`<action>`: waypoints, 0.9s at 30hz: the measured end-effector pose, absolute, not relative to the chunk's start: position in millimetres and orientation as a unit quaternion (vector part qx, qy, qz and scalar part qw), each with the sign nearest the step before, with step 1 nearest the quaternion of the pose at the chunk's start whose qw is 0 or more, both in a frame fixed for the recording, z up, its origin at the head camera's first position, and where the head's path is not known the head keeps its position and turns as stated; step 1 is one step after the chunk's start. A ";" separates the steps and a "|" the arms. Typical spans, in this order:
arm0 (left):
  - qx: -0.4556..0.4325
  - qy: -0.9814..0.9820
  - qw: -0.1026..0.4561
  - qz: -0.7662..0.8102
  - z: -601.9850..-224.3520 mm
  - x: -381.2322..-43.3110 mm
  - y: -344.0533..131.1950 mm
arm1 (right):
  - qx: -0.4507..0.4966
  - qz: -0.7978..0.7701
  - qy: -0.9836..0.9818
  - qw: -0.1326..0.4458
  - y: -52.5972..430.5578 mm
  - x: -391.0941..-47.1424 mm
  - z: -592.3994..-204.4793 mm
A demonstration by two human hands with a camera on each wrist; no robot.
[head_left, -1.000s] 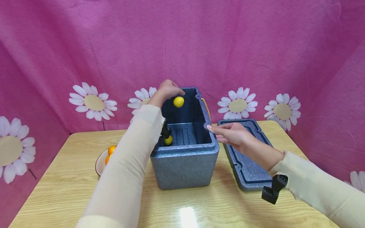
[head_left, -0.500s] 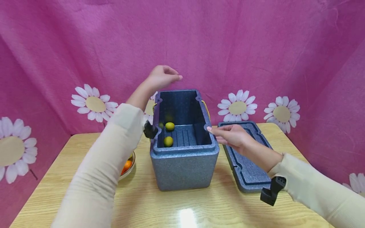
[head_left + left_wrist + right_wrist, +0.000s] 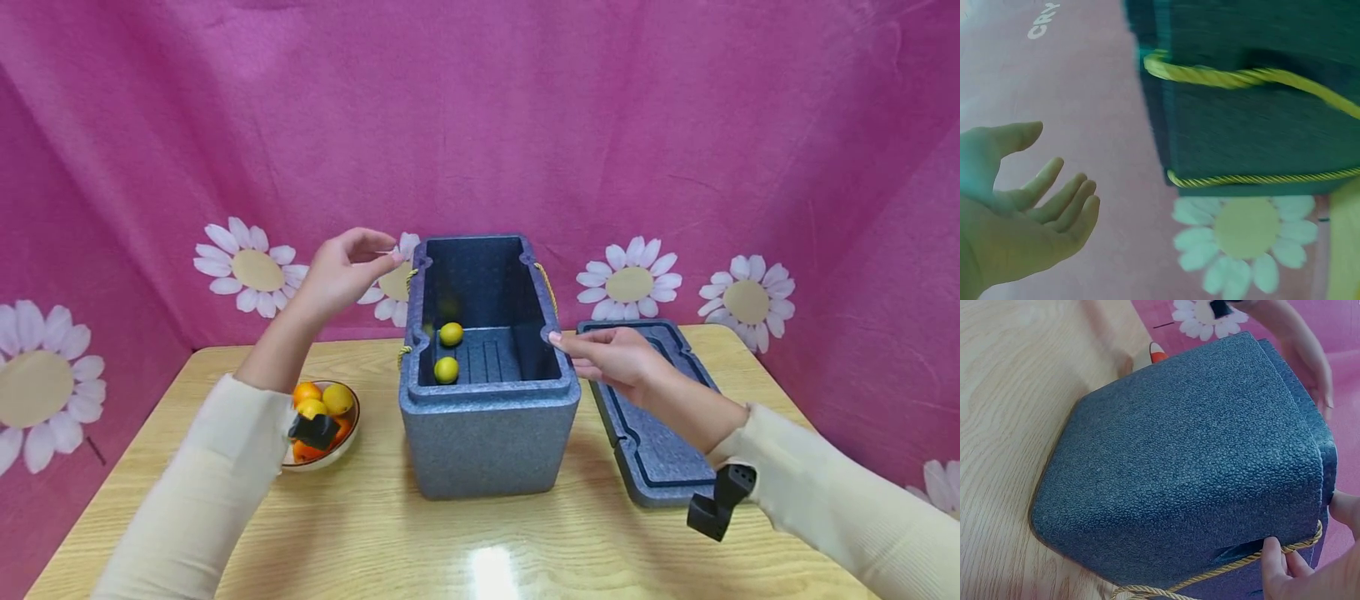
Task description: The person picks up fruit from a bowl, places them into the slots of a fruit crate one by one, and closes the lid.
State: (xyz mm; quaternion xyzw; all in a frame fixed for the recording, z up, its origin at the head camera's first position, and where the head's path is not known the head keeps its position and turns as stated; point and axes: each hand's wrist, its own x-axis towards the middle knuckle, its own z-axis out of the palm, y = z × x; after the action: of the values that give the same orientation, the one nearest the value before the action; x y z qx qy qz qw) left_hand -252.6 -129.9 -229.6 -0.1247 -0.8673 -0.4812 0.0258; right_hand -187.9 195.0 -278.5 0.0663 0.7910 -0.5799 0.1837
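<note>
A dark grey foam cooler box (image 3: 487,442) stands lidless on the table, with yellow rope handles (image 3: 1272,179) on its sides. Two lemons, a nearer lemon (image 3: 446,370) and a farther lemon (image 3: 451,334), lie on its floor at the left. My left hand (image 3: 348,271) hangs in the air left of the box, fingers loosely bent, holding nothing. With my right hand (image 3: 618,354) I hold the box's right rim, thumb on the edge. In the right wrist view, fingers (image 3: 1270,559) of that hand touch the outer wall at the rope.
A bowl (image 3: 341,450) of oranges and lemons stands left of the box, partly behind my left wrist. The box's grey lid (image 3: 667,433) lies on the table at the right. A pink curtain (image 3: 480,117) with daisies hangs behind the wooden table (image 3: 375,542).
My left hand let go of a lemon, which now lies in the box beside the other. That hand rose, then moved left and down, away from the box. My right hand stayed put.
</note>
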 end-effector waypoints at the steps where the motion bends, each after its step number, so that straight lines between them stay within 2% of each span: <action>1: -0.118 -0.868 0.027 -0.483 -234.5 -249.2 -134.8 | 0.065 -0.580 0.791 0.185 194.8 -188.2 -278.7; 6: -0.089 -0.865 0.032 -0.493 -259.8 -238.6 -155.8 | 0.067 -0.575 0.794 0.188 194.6 -189.5 -278.6; 16: -0.003 -0.860 0.080 -0.503 -306.9 -214.9 -183.0 | 0.072 -0.562 0.802 0.191 193.9 -189.4 -277.1; 27: 0.031 -0.887 0.091 -0.452 -353.1 -185.4 -211.5 | 0.068 -0.574 0.794 0.187 194.8 -189.9 -279.6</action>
State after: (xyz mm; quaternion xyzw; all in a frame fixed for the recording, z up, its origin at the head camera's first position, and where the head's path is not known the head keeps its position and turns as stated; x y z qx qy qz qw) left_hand -185.4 -211.5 -353.1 0.0306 -0.8868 -0.4522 0.0907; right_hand -189.9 194.8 -279.6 0.0675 0.7943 -0.5741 0.1867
